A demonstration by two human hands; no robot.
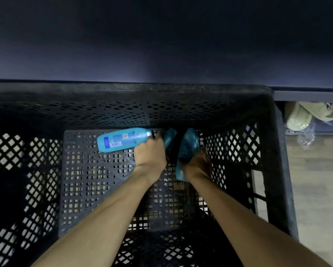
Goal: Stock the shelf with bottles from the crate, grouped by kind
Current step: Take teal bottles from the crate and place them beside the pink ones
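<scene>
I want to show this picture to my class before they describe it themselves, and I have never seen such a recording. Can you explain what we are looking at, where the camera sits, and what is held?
There is no machine here: a person wears a camera on the head, looking down at their own bare arms. Both reach into a black lattice crate. The left hand grips a light blue bottle lying on the crate floor, at its cap end. The right hand holds a darker teal bottle; another teal bottle lies between. A dark shelf is beyond.

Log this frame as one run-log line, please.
stage: picking from crate | left hand: grips light blue bottle near its cap | right hand: holds teal bottle | third teal bottle between them
</scene>
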